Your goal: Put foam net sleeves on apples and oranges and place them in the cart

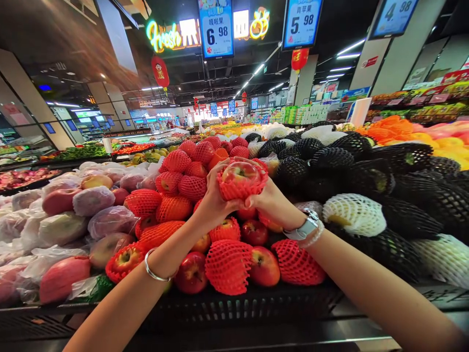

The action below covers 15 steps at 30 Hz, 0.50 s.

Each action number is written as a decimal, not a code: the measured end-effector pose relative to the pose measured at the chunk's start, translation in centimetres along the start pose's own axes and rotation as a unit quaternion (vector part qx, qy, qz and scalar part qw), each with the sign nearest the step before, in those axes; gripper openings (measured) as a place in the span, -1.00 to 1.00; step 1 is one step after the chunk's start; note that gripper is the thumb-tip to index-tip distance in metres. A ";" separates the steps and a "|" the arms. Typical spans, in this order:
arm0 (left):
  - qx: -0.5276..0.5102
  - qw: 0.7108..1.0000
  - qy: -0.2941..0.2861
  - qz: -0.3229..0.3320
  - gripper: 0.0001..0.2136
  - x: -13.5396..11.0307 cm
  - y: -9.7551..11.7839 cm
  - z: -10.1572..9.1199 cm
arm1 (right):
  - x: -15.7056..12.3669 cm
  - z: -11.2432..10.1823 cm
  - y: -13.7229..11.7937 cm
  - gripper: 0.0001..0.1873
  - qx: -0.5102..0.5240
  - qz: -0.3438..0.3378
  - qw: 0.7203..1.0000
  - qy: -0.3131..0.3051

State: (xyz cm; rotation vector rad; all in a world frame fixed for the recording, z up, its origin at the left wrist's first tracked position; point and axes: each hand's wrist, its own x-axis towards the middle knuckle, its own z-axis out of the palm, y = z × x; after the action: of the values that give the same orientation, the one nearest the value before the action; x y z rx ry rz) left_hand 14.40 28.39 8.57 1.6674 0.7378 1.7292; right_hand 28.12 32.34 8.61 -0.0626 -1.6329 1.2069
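Both my hands are around one apple (240,173) in a red foam net, lifted above the fruit display. My left hand (216,195) grips its left side, and my right hand (266,198) its right side, with the thumbs close together below it. The apple's top faces up out of the net; a shiny clear layer seems to cover it. Under my hands lie more apples, some bare like the dark red apple (254,232), others in nets like the netted apple (229,266) at the front. A bracelet is on my left wrist, a watch and beads on my right.
Plastic-wrapped fruit (112,220) is heaped on the left. To the right lie fruits in black nets (331,161) and white nets (353,213). A black crate edge (249,308) runs along the front. Price screens (216,29) hang overhead.
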 end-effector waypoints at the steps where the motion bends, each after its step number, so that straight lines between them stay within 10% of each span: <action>1: 0.013 1.000 -0.008 0.026 -0.29 -0.1 0.0 0.1 | 0.0 0.1 -0.2 -0.18 -0.013 0.001 1.000 0.000; 9: 0.087 0.989 -0.115 0.029 -0.24 0.2 -1.0 -0.9 | 0.7 -1.8 -2.3 -0.29 -0.241 -0.044 0.970 0.000; 15: 0.006 0.997 0.065 0.034 -0.29 3.1 1.4 -4.1 | 0.8 -8.6 -2.5 -0.20 -0.599 0.039 0.800 -0.021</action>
State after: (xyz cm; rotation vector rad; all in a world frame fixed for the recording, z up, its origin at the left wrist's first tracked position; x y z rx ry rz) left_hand 10.19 29.91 11.44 1.6171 0.7584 1.8987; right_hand 35.44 37.28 10.36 -0.9048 -2.2005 0.0405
